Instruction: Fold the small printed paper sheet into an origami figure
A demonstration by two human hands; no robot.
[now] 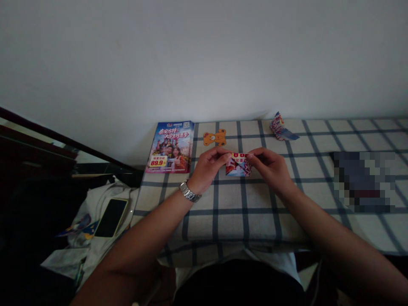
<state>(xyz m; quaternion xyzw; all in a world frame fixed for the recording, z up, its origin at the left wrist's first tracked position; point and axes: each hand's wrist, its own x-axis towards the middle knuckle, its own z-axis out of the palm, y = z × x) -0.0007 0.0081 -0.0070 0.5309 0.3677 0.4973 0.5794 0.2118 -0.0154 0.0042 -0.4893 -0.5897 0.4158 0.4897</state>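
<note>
A small folded paper (238, 166), printed in red, blue and white, is held up above the checked tablecloth. My left hand (210, 165), with a metal watch on its wrist, pinches the paper's upper left corner between thumb and finger. On the other side, my right hand (269, 163) pinches its upper right corner. Fold lines cross the front of the paper. Beyond my left hand lies a flat brown bear cutout (214, 137). A stack of printed flyers (170, 146) rests to the left, its top sheet showing 89.9.
A folded paper figure (281, 128) stands near the wall at the back right. At the right lies a dark item, pixelated over (363, 182). The checked cloth (229, 221) hangs over the table's front edge. Left of the table, a phone (111, 217) lies on white fabric.
</note>
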